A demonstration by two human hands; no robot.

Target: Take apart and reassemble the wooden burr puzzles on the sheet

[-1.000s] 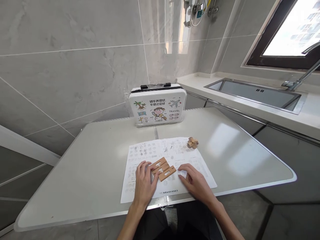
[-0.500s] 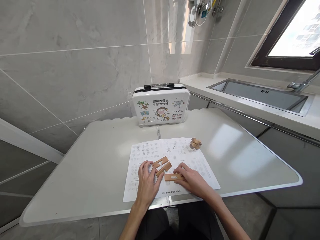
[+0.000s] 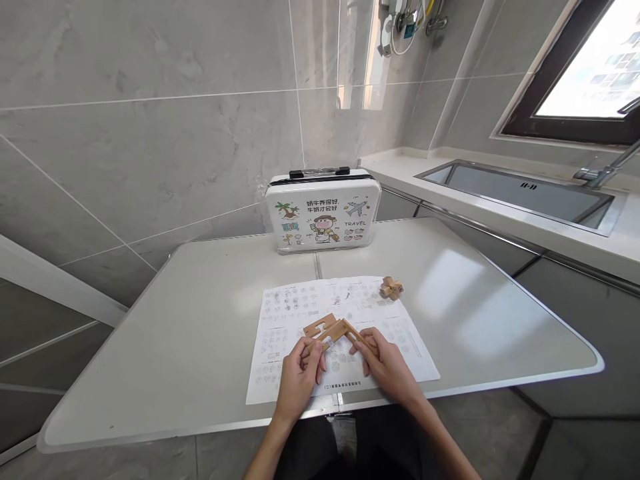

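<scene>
My left hand (image 3: 299, 375) pinches a notched wooden puzzle piece (image 3: 336, 329), which is tilted up above the paper. Between the fingers of my right hand (image 3: 384, 363) is a slotted wooden puzzle piece (image 3: 354, 333), raised and slanting. The upper ends of the two pieces meet or nearly meet; I cannot tell if they touch. Behind them, another notched wooden piece (image 3: 320, 325) lies flat on the printed instruction sheet (image 3: 280, 333). An assembled wooden burr puzzle (image 3: 391, 288) rests at the sheet's upper right corner.
The light folding table (image 3: 175, 347) has a seam down its middle. A white cartoon-printed case (image 3: 323, 212) stands at its back edge against the grey tiled wall (image 3: 150, 153). To the right is a counter with a metal sink (image 3: 520, 190) and a faucet (image 3: 595, 176).
Both hands have lifted their wooden pieces off the sheet and brought the ends together. The slotted piece turned from lying flat to slanting upward. The third piece stayed in place.
</scene>
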